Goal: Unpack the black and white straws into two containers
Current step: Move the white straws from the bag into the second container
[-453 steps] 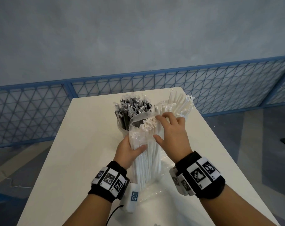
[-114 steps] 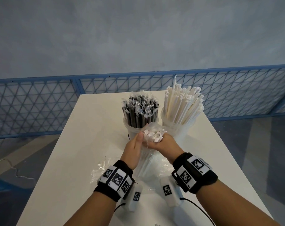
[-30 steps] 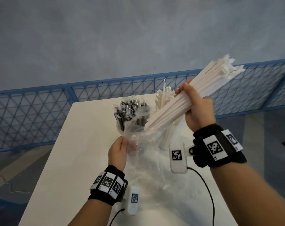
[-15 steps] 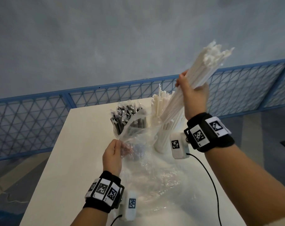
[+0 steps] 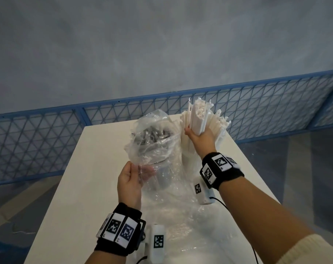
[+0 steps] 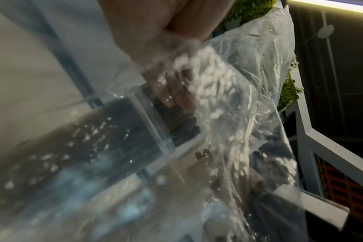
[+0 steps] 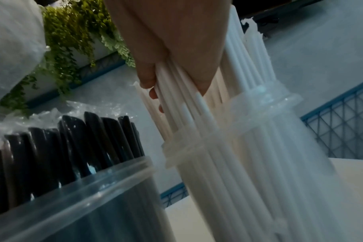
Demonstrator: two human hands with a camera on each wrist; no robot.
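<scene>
My right hand [image 5: 198, 134] grips a bundle of white straws [image 5: 199, 121] upright, its lower ends inside the right-hand clear container [image 7: 265, 104] among other white straws [image 5: 219, 128]. In the right wrist view my fingers [image 7: 149, 81] curl round the bundle [image 7: 197, 114] just above the container rim. My left hand [image 5: 131, 178] pinches the edge of an empty clear plastic bag [image 5: 152, 141], lifted in front of the left container of black straws [image 7: 77, 135]. The black straws [image 5: 152, 134] show dimly through the bag.
The white table [image 5: 85, 187] has crumpled clear plastic wrap [image 5: 173, 212] lying between my forearms. A blue mesh fence [image 5: 38, 141] runs behind the table below a grey wall. Table edges drop off left and right.
My right hand has come down from high at the right and lowered the white bundle upright into the right container. My left hand keeps hold of the bag, which has billowed upward.
</scene>
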